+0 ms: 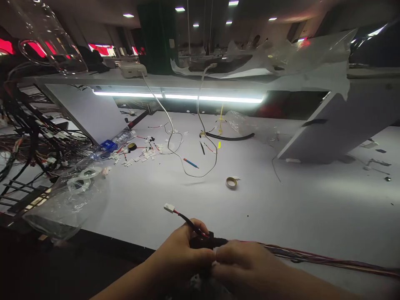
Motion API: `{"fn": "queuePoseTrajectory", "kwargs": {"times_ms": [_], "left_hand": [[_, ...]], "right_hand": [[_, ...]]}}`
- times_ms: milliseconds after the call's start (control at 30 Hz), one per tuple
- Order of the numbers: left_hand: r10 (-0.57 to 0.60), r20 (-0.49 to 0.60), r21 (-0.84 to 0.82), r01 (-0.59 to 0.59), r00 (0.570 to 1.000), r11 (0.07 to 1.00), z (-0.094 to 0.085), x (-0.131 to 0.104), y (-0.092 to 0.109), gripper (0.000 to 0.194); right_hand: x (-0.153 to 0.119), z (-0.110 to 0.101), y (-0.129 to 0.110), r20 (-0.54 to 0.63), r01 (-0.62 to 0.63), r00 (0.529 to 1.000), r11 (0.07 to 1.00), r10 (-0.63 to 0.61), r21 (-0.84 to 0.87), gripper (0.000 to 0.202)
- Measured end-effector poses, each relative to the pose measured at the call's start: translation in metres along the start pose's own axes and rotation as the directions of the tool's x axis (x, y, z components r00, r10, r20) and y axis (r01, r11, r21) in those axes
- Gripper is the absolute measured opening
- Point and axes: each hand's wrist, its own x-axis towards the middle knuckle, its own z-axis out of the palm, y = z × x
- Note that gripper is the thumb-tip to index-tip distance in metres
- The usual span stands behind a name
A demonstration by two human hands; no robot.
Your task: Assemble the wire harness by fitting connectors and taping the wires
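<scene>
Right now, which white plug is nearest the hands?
The white plug on the red-black lead rising from the left hand; the others lie scattered far back by the bottle.

Smooth matt white worktable [281,200] filling mid-frame. Bundle of thin red and dark plastic-sheathed wires [328,258], lower right, slightly glossy, ending in a matt black wrapped section [215,241] at lower centre. Small white plastic connector [169,208], smooth. Crumpled clear plastic bag [65,200], lower left, glossy and creased. Clear plastic water bottle with blue label [114,141], left of centre, shiny. Small roll of pale tape [231,182], centre, semi-gloss.
</scene>
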Motion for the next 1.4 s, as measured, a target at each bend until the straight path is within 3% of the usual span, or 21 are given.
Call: {"fn": "queuePoseTrajectory", "kwargs": {"times_ms": [100,133,200,267,300,400,467,533,600,667,733,833,900,967,1033,1100,1167,1200,1233,1300,1400], "left_hand": [[0.057,-0.033,0.117,-0.052,0.998,0.992,0.008,-0.01,0.001,0.032],[0.101,-0.044,0.153,-0.094,0.994,0.984,0.01,-0.013,0.0,0.028],[0.207,-0.044,0.202,-0.194,0.977,0.96,0.013,-0.015,-0.005,0.024],[0.278,-0.021,0.178,-0.27,0.96,0.946,0.014,-0.017,-0.009,0.023],[0.299,0.002,0.135,-0.296,0.954,0.945,0.013,-0.018,-0.011,0.024],[0.326,0.12,0.016,-0.33,0.938,0.944,0.009,-0.021,-0.016,0.031],[0.327,0.167,-0.022,-0.328,0.93,0.944,0.003,-0.021,-0.021,0.034],[0.264,0.103,-0.054,-0.259,0.959,0.964,-0.002,-0.017,-0.026,0.034],[0.162,0.007,-0.108,-0.16,0.987,0.981,-0.005,-0.011,-0.027,0.038],[0.099,-0.03,-0.157,-0.102,0.995,0.982,-0.005,-0.005,-0.023,0.043],[0.085,-0.002,-0.183,-0.084,0.996,0.98,-0.004,-0.003,-0.013,0.042],[0.021,0.034,-0.097,-0.018,0.999,0.995,-0.002,-0.007,0.006,0.031],[-0.004,0.028,0.045,0.003,1.0,0.999,-0.001,-0.013,0.013,0.029],[0.06,0.027,0.175,-0.064,0.998,0.982,0.0,-0.018,0.012,0.031],[0.19,0.039,0.261,-0.193,0.981,0.946,0.002,-0.02,0.005,0.028],[0.316,0.059,0.281,-0.319,0.947,0.905,0.005,-0.021,-0.003,0.025],[0.391,0.076,0.234,-0.398,0.917,0.887,0.007,-0.022,-0.008,0.025],[0.4,0.092,0.195,-0.41,0.912,0.891,0.008,-0.023,-0.008,0.025],[0.39,0.115,0.158,-0.405,0.914,0.901,0.007,-0.025,-0.007,0.025],[0.341,0.151,0.12,-0.359,0.928,0.925,0.004,-0.029,-0.004,0.025],[0.245,0.072,0.146,-0.254,0.967,0.956,-0.007,-0.03,-0.008,0.026]], "right_hand": [[0.013,-0.03,0.015,-0.073,-0.254,0.964,0.966,0.257,0.046,0.026],[0.019,-0.035,0.022,0.017,-0.367,0.93,0.928,0.367,0.067,0.029],[0.028,-0.035,0.034,0.368,-0.59,0.779,0.793,0.508,0.153,0.034],[0.033,-0.022,0.042,0.69,-0.742,0.607,0.591,0.395,0.315,0.033],[0.035,-0.015,0.043,0.75,-0.779,0.586,0.468,0.308,0.417,0.034],[0.044,-0.002,0.035,0.679,-0.718,0.695,0.19,0.237,0.669,0.035],[0.053,-0.007,0.025,0.574,-0.648,0.747,0.176,0.336,0.741,0.03],[0.06,-0.015,0.012,0.449,-0.595,0.773,0.267,0.447,0.758,0.024],[0.06,-0.016,0.0,0.287,-0.518,0.831,0.471,0.477,0.714,0.021],[0.05,-0.006,-0.01,0.126,-0.369,0.924,0.754,0.361,0.544,0.019],[0.035,0.012,-0.015,0.032,-0.178,0.984,0.941,0.176,0.287,0.013],[0.016,0.023,-0.013,0.054,-0.035,0.998,0.999,0.034,0.028,0.011],[0.013,0.009,-0.008,0.067,0.006,0.998,1.0,-0.006,0.005,0.014],[0.019,-0.015,0.0,-0.013,-0.078,0.997,0.994,0.08,0.08,0.021],[0.028,-0.034,0.012,-0.008,-0.319,0.947,0.941,0.322,0.113,0.025],[0.035,-0.036,0.025,0.308,-0.57,0.808,0.798,0.502,0.196,0.031],[0.038,-0.021,0.034,0.678,-0.758,0.602,0.57,0.421,0.319,0.033],[0.039,-0.01,0.036,0.765,-0.818,0.541,0.431,0.35,0.381,0.03],[0.04,0.0,0.036,0.791,-0.844,0.527,0.3,0.311,0.444,0.028],[0.045,0.013,0.032,0.748,-0.812,0.578,0.134,0.325,0.568,0.026],[0.059,0.006,0.018,0.547,-0.636,0.749,0.172,0.374,0.753,0.018]]}}
